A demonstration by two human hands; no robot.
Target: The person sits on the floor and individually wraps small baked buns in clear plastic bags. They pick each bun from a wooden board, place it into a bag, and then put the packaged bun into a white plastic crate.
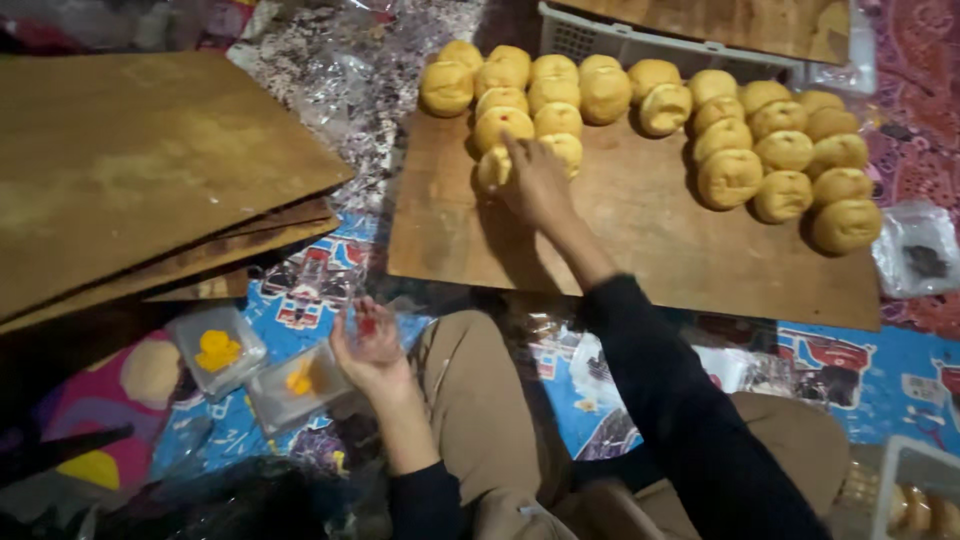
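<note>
From the head camera, looking down: the right hand (535, 180) is being stretched forward over the wooden board (640, 250), its fingers being pressed onto a yellow bun (495, 168) at the near edge of the left cluster of buns (520, 90). Whether that bun is being gripped or only touched cannot be told, as the back of the hand is covering the contact. A small red dot is being shown on the bun (503, 122) just beyond the fingertips.

The left hand (372, 345) is being held low and close to the body, palm up and fingers loosely curled around something small and red (367, 326); what it is cannot be made out. Just beside that hand, two clear plastic tubs are being kept on the patterned mat (300, 290): the nearer tub (298, 385) with orange-yellow pieces inside, the farther tub (215, 350) with a yellow lump.

Further right on the board, a second cluster of buns (780, 150) is being displayed in rough rows, well apart from the reaching hand. A stack of wooden boards (150, 170) is being seen at the left, and a white crate (640, 45) is sitting behind the board. Tan trousers (480, 400) and dark sleeves are being worn.
</note>
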